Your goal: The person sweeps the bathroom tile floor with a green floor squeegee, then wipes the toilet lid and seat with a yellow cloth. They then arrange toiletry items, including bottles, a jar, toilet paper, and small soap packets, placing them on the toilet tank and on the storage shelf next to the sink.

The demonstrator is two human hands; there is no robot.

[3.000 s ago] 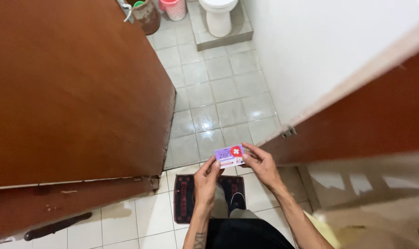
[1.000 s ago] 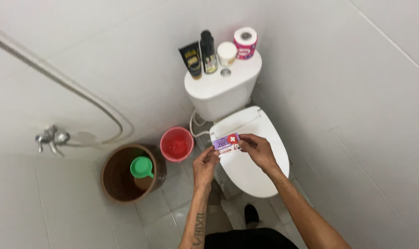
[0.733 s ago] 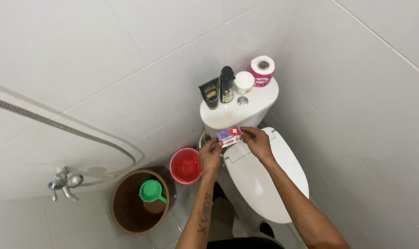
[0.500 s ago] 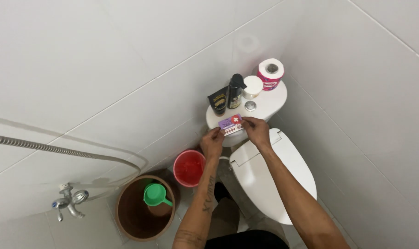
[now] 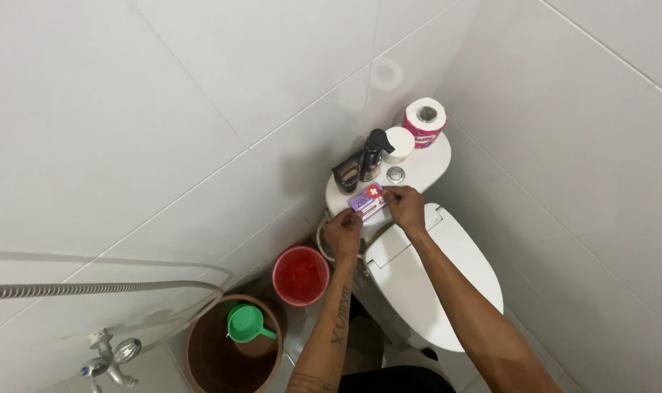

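Both hands hold a small purple box [image 5: 367,201] over the toilet tank lid [image 5: 433,164] — left hand [image 5: 343,234] at its 7 o'clock end, right hand [image 5: 404,206] at its 3 o'clock end, fingers pinching it. At its 12 o'clock stand dark bottles [image 5: 360,166] — details unreadable.

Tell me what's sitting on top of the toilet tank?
On the toilet tank: a dark tube, black pump bottle, white jar, toilet roll. Both hands hold a small purple box, covering the front edge.
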